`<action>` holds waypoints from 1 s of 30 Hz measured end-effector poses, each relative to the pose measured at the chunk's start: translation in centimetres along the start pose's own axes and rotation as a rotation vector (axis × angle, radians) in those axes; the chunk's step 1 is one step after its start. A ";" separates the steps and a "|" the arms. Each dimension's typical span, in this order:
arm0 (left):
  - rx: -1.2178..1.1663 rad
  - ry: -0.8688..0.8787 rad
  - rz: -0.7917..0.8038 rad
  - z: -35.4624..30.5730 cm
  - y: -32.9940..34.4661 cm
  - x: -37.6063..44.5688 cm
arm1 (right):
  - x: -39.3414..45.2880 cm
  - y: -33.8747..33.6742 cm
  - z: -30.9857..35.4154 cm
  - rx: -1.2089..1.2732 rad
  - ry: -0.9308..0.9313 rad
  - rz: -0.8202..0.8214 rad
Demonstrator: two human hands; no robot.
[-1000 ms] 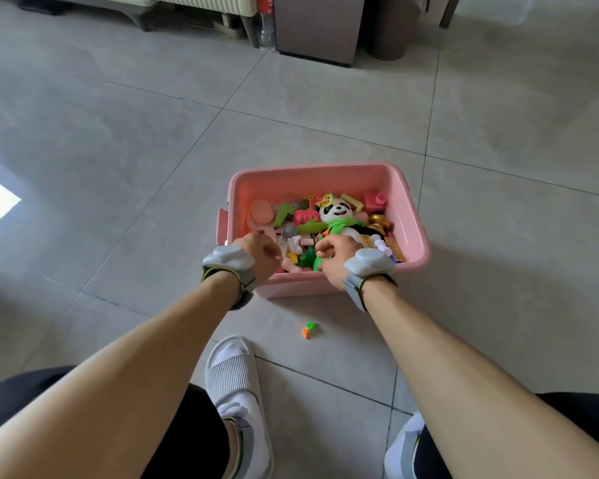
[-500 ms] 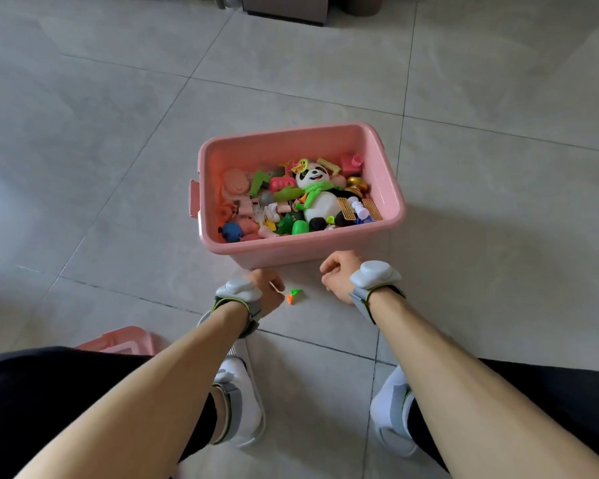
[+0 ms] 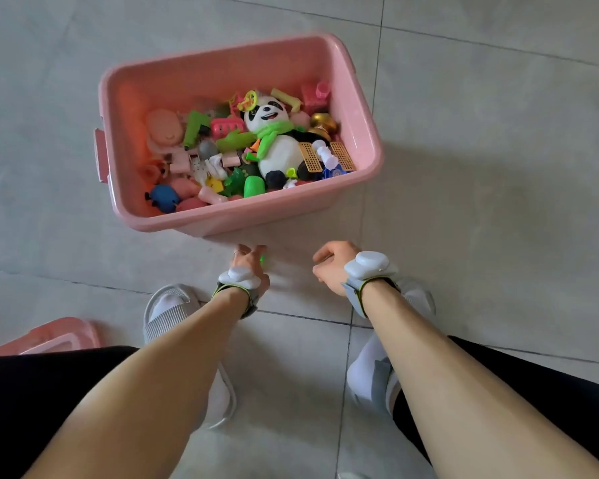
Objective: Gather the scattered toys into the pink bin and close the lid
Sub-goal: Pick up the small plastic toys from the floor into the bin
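Note:
The pink bin (image 3: 249,216) stands open on the tiled floor, full of several small toys and a plush panda (image 3: 279,146) with a green scarf. Just in front of the bin, my left hand (image 3: 248,262) reaches down to the floor, and its fingertips close around a small green and orange toy (image 3: 263,260), which is mostly hidden by the fingers. My right hand (image 3: 329,267) hovers beside it to the right, fingers curled, holding nothing. The pink lid (image 3: 49,337) lies on the floor at the lower left, partly hidden behind my leg.
My feet in grey slippers (image 3: 168,316) are planted just behind both hands. My dark-clothed knees fill the lower corners. Grey floor tiles surround the bin on all sides.
Both hands came out of the bin and dropped to the floor in front of it. The left hand moved onto the small toy, which lay uncovered before. The view tilted down and closer.

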State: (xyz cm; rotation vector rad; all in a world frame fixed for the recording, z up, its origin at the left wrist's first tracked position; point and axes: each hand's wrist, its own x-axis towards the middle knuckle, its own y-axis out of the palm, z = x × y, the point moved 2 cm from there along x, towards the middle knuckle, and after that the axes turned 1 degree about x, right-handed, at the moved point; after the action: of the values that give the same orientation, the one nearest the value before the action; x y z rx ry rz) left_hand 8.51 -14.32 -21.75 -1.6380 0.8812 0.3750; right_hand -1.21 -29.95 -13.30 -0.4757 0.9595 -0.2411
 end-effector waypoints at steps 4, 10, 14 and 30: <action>-0.021 0.041 -0.068 0.2 1.2 1.1 | 0.4 0.1 -0.6 0.043 0.031 0.009; 0.007 0.088 -0.024 -1.3 2.7 0.1 | 0.1 -0.2 -1.9 0.078 0.085 0.005; -0.110 -0.043 0.017 -2.3 2.1 -1.3 | -1.0 -1.2 -2.1 0.084 0.085 -0.017; -0.415 0.189 -0.017 -5.4 -11.4 -8.3 | -4.8 -4.0 4.8 0.091 -0.144 -0.142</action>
State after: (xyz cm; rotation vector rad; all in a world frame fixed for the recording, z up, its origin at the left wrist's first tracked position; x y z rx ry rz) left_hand 9.99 -16.17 -6.87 -2.0887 0.9748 0.4152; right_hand 0.13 -30.17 -5.49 -0.4719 0.7721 -0.3722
